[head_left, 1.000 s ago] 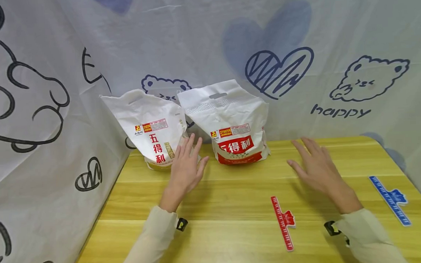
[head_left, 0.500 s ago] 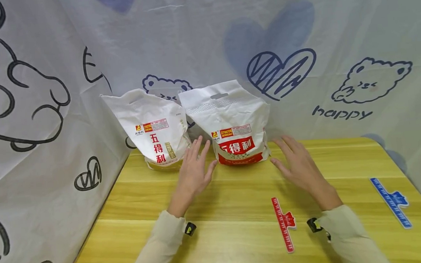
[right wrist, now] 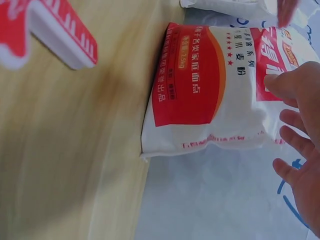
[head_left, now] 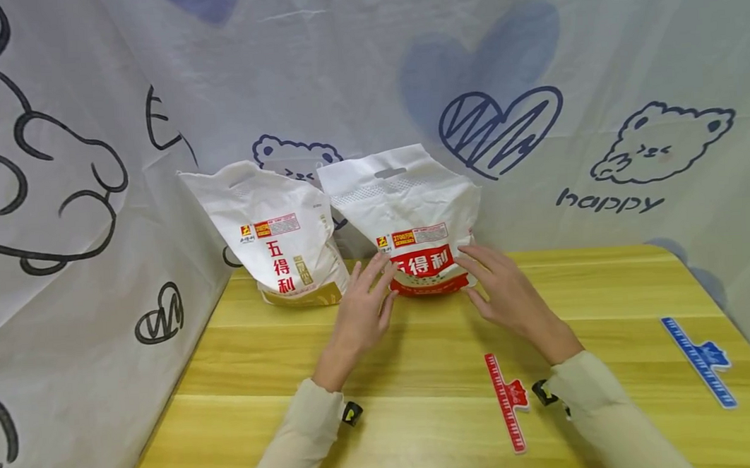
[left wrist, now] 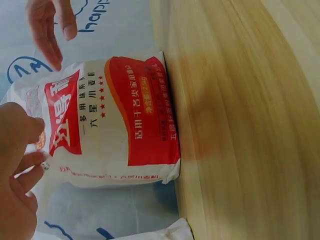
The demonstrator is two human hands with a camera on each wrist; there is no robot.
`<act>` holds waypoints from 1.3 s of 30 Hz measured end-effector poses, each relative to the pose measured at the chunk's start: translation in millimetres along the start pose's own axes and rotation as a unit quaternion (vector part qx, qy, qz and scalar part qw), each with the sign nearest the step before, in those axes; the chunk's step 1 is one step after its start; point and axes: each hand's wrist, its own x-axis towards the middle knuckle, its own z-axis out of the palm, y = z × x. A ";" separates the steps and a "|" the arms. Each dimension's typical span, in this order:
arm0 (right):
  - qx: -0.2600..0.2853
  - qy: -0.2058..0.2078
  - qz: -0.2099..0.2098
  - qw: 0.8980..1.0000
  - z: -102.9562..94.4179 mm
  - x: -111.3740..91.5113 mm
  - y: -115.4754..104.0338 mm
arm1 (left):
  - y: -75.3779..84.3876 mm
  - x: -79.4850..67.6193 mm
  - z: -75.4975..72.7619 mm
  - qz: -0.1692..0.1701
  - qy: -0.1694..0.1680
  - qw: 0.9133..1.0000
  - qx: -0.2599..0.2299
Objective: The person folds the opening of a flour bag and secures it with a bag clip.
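Note:
A white flour bag with a red label (head_left: 405, 211) stands upright at the back of the table, its top flap with a handle slot leaning left. My left hand (head_left: 361, 312) is at its lower left side and my right hand (head_left: 512, 294) at its right side. The fingers of both hands are spread and slightly bent. In the left wrist view the left fingertips are close to the bag (left wrist: 100, 120); whether they touch cannot be told. The right wrist view has the right thumb by the red label. A second flour bag, with gold trim (head_left: 272, 218), stands just left.
A red ruler-shaped bag clip (head_left: 503, 400) lies on the wooden table (head_left: 424, 436) in front of my right hand. Farther right lies a similar blue clip (head_left: 700, 362). A printed cloth (head_left: 366, 65) hangs behind the bags and along the left side.
Both hands have closed in on the red-labelled flour bag: the left moved right from before the gold-trimmed bag, the right moved left. Both bags stay in place.

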 end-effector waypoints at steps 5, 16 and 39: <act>0.004 -0.007 -0.008 1.000 5.9 7.0 0.2 | 4.7 2.9 6.2 0.025 -0.002 1.000 0.005; -0.022 -0.005 -0.019 1.000 16.3 17.4 3.2 | 5.0 14.2 18.0 0.042 -0.012 0.998 0.048; 0.019 0.038 -0.010 0.999 40.0 21.5 20.1 | -3.3 30.4 50.2 0.080 0.076 0.990 0.092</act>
